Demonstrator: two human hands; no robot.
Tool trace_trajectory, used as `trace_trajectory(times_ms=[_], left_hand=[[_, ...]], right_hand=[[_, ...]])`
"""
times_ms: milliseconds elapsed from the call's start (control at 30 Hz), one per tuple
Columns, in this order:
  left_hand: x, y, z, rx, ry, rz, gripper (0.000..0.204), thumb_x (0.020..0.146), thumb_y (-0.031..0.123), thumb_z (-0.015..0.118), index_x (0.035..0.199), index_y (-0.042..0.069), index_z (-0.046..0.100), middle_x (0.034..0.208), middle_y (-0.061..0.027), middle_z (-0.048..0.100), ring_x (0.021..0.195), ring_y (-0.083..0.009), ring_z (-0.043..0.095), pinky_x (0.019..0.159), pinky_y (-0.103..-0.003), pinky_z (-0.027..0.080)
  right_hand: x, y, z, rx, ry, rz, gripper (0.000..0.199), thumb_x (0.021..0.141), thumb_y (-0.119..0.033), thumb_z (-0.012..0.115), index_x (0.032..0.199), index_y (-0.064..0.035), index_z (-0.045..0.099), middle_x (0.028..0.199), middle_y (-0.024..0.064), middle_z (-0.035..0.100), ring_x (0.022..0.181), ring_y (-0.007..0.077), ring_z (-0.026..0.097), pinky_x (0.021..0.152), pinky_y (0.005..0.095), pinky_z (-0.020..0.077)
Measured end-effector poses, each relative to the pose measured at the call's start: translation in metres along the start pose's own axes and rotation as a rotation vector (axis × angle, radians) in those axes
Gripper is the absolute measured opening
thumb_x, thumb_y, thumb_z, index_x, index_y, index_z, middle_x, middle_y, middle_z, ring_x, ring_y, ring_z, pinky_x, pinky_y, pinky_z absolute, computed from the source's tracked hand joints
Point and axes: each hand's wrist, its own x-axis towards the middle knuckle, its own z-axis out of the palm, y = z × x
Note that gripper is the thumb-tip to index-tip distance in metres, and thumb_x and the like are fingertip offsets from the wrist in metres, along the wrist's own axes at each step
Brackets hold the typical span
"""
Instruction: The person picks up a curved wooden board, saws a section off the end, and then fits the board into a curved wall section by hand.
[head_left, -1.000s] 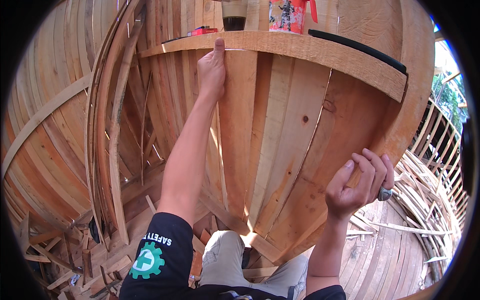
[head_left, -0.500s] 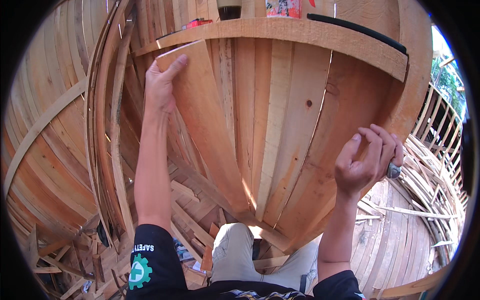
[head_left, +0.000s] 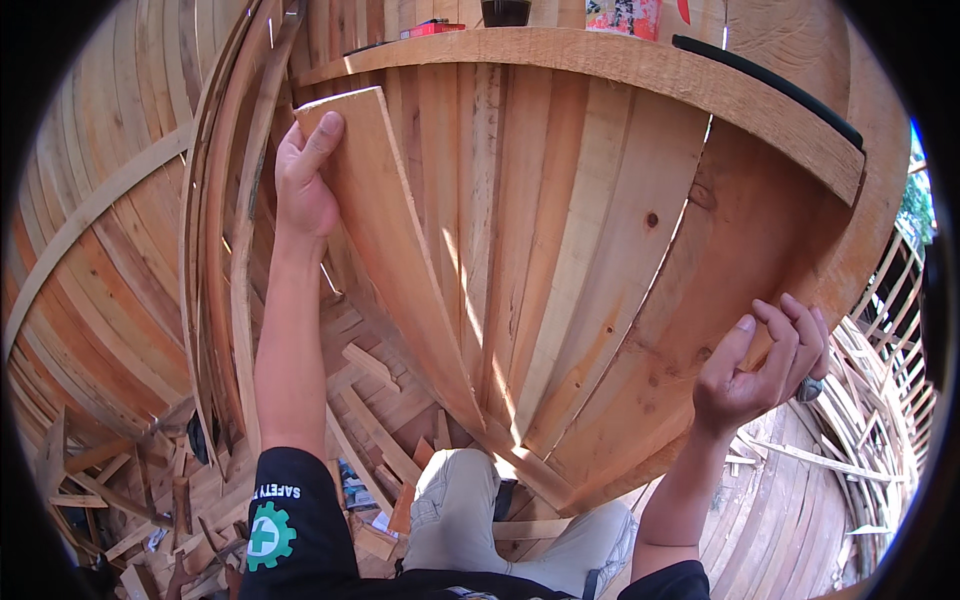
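Observation:
My left hand (head_left: 308,178) grips the upper left edge of a tapered wooden plank (head_left: 385,220), thumb on its face and the other fingers hidden behind. The plank leans, its narrow lower end by the bottom beam (head_left: 530,478). Behind it and to its right stands a wall of fitted planks (head_left: 610,250), with light coming through a few gaps. A curved wooden beam (head_left: 560,48) runs across the top of that wall. On the right, my right hand (head_left: 755,370) is raised in front of the wall with loosely curled, parted fingers, holding nothing; a ring shows on one finger.
On the curved beam's ledge are a dark cup (head_left: 506,13), a red box (head_left: 432,30), a red-and-white container (head_left: 622,18) and a black strip (head_left: 768,85). Bent strips (head_left: 250,200) stand at left. Wood offcuts (head_left: 380,440) litter the floor; slats (head_left: 870,430) are piled at right.
The plank's top has tipped away from the fitted planks, to the left, with my left hand still on it. My view has shifted, and my right hand sits slightly lower and farther right.

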Motion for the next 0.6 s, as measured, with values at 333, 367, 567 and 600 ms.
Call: trace_trajectory(times_ms=[333,367,567,600], left_hand=[[0.001,0.008,0.03,0.009,-0.111,-0.234,0.04,0.079,0.03,0.081,0.085,0.011,0.047,0.082,0.0013,0.047,0.074,-0.0077,0.045,0.066,-0.023,0.036],[-0.003,0.009,0.028,-0.012,-0.122,-0.303,0.04,0.078,0.031,0.081,0.084,0.011,0.046,0.081,0.0009,0.048,0.073,-0.0077,0.045,0.064,-0.023,0.036],[-0.02,0.037,0.054,0.013,-0.208,-0.55,0.023,0.084,0.007,0.073,0.087,0.007,0.05,0.091,-0.0041,0.054,0.078,-0.0101,0.053,0.069,-0.024,0.042],[-0.021,0.053,0.06,0.041,-0.204,-0.607,0.022,0.084,0.003,0.072,0.087,0.007,0.05,0.093,-0.0042,0.054,0.081,-0.0107,0.054,0.072,-0.025,0.044]], right_hand=[[-0.009,0.006,-0.022,0.012,-0.307,0.005,0.011,0.078,-0.007,0.057,0.087,-0.0042,0.062,0.114,0.0169,0.054,0.129,0.0391,0.029,0.105,0.055,0.0284],[-0.01,0.011,-0.026,0.026,-0.348,0.003,0.011,0.077,-0.007,0.057,0.087,-0.0046,0.062,0.115,0.017,0.054,0.13,0.0397,0.028,0.106,0.0561,0.0274],[-0.003,0.019,-0.059,0.031,-0.676,0.017,0.02,0.072,-0.005,0.058,0.091,-0.006,0.062,0.13,0.0163,0.049,0.138,0.0416,0.02,0.11,0.0593,0.0207],[0.008,0.014,-0.061,0.069,-0.742,0.037,0.022,0.071,-0.005,0.059,0.093,-0.006,0.062,0.132,0.0163,0.048,0.138,0.0413,0.02,0.111,0.0597,0.0197]])
